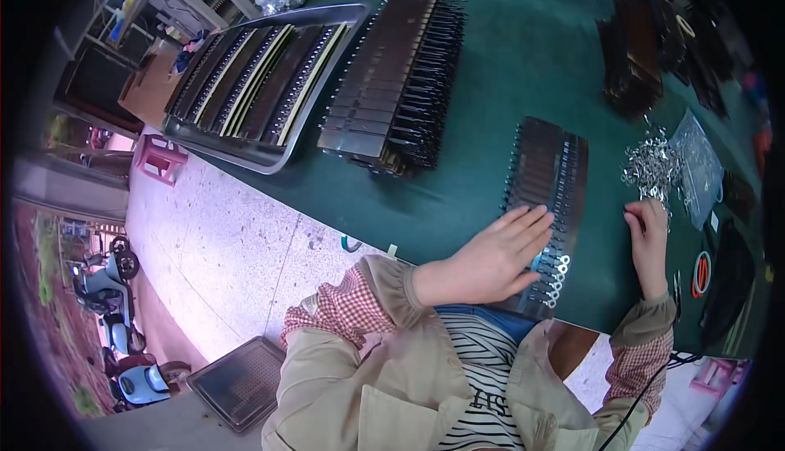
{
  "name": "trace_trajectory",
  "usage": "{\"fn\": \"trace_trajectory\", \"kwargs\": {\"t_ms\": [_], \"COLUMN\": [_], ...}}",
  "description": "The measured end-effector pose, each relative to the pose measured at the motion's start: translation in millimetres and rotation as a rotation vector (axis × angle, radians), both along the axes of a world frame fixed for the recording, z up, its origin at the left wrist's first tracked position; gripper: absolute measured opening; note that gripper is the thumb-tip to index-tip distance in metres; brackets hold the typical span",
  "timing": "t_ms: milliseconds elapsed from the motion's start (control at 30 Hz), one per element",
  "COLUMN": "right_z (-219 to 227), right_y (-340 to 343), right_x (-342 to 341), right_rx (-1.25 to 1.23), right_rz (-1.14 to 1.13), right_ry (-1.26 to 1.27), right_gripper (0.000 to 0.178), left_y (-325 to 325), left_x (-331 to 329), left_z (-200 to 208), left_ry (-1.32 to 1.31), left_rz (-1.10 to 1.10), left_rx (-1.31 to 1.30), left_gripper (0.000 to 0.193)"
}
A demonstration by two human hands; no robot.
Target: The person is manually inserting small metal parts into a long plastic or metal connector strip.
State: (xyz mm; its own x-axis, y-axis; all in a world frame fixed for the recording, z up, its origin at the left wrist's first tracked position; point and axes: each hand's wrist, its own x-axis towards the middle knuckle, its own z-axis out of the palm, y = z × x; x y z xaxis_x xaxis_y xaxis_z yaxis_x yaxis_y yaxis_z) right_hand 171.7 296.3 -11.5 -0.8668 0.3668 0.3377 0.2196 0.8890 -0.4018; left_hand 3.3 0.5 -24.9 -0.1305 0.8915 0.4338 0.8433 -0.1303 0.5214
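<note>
A long dark flat plate (540,157) with rows of small pins along its sides lies on the green table in front of me. My left hand (499,259) rests flat across it, fingers stretched out. Several small shiny metal ring pieces (560,271) sit in a row along the plate's near right part, beside my left fingertips. To the right, my right hand (650,238) is at the near edge of a heap of small silvery metal pieces (651,166). Its fingers are curled together; what they hold, if anything, is too small to make out.
A thick stack of dark pinned plates (384,75) stands left of centre, beside a metal tray (282,157) of similar plates. More dark plates (634,58) are stacked at the far right. A clear plastic bag (697,169) and an orange-and-white coil (701,274) lie right of the heap.
</note>
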Motion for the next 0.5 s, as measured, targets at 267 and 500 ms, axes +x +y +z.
{"fn": "trace_trajectory", "kwargs": {"t_ms": [267,500], "right_z": [4.0,9.6], "right_y": [-26.9,-64.7], "right_x": [-2.8,-18.7], "right_rx": [0.07,-0.107], "right_rz": [0.08,0.183], "right_ry": [0.02,0.07], "right_gripper": [0.008,0.015], "left_y": [6.2,0.2], "left_x": [-7.0,-12.6], "left_z": [3.0,16.6], "left_ry": [-0.006,-0.025], "left_rz": [-0.049,-0.052], "left_rx": [-0.005,-0.053], "left_gripper": [0.055,0.052]}}
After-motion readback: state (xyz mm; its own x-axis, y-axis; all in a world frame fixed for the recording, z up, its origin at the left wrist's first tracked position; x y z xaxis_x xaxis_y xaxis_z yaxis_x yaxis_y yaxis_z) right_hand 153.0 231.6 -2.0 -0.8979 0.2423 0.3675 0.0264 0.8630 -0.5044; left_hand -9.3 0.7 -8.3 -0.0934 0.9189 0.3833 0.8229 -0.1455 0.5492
